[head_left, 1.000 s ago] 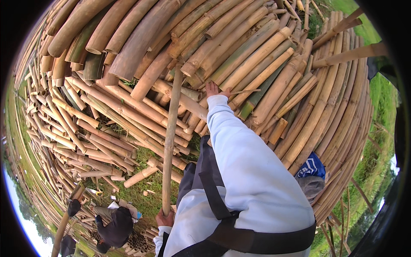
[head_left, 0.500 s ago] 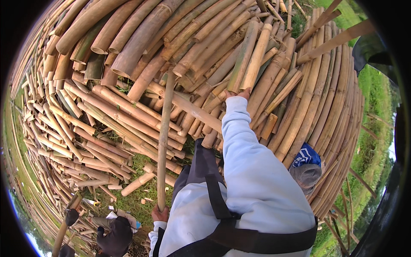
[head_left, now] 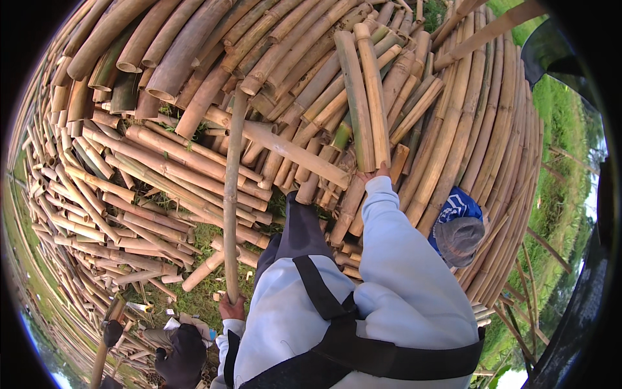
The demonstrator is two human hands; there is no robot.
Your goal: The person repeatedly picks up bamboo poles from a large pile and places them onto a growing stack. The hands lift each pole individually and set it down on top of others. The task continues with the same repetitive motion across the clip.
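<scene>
My right hand [head_left: 374, 172] is closed around the near ends of two bamboo pieces lying side by side, a greenish-brown piece [head_left: 356, 100] and a yellower piece [head_left: 374, 97]. Both point away from me over the bamboo pile [head_left: 311, 155]. Down at my left, my left hand [head_left: 232, 306] grips the lower end of a long, thin bamboo pole [head_left: 231, 194], whose far end reaches up to the stacked culms. A thick bamboo piece [head_left: 291, 152] lies slantwise between the two hands.
Large hollow culms [head_left: 188, 58] are stacked at the far left, with shorter cut pieces [head_left: 84, 220] heaped below. Long poles [head_left: 483, 162] run along the right, where a blue-and-grey cloth bundle [head_left: 457, 230] rests. A person in dark clothing [head_left: 181, 356] is at the lower left.
My right hand has drawn the two bamboo pieces nearer to me, and their angle has swung. My left hand still grips the pole.
</scene>
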